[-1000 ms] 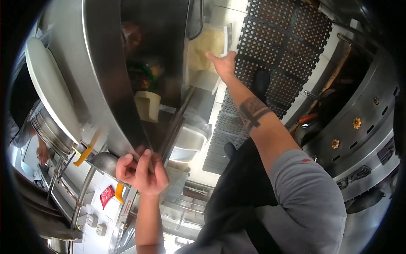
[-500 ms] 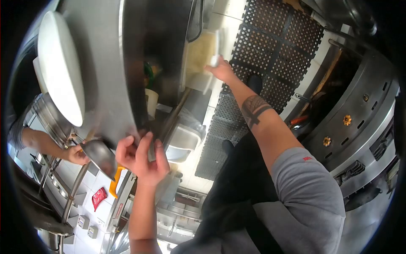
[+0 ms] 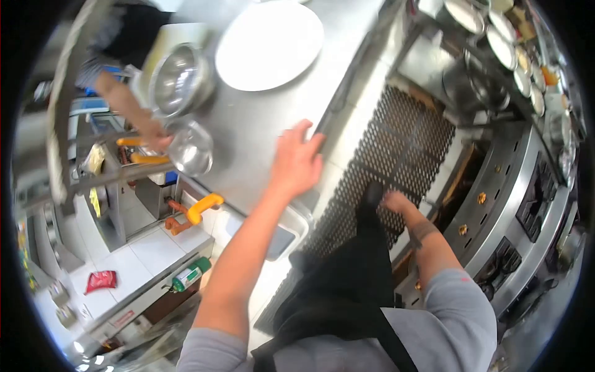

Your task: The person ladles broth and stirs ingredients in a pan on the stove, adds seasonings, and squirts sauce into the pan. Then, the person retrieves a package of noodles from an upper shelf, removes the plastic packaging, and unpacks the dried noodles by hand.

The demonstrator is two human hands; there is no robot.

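Observation:
My left hand (image 3: 296,160) hovers over the front edge of the steel counter (image 3: 238,146), fingers apart and nothing held. My right hand (image 3: 400,204) hangs low over the black perforated floor mat (image 3: 406,149); its fingers are blurred and partly turned away, so their pose is unclear. A large white oval plate (image 3: 270,44) lies on the counter beyond my left hand. Left of it stand stacked steel bowls (image 3: 176,80). Another person's hand (image 3: 156,135) is at a smaller steel bowl (image 3: 190,147) by the counter's left edge.
A white bin (image 3: 291,232) stands below the counter. Orange handles (image 3: 204,208) jut out at its left end. Lower left are a red packet (image 3: 101,281) and a green bottle (image 3: 191,274). On the right are a steel stove (image 3: 489,204) and a shelf with stacked containers (image 3: 501,46).
The view has swung up and shows the counter top. My left hand has left the counter's edge, and my right hand has come away from the container under the counter. The other person's hand reaches the small bowl.

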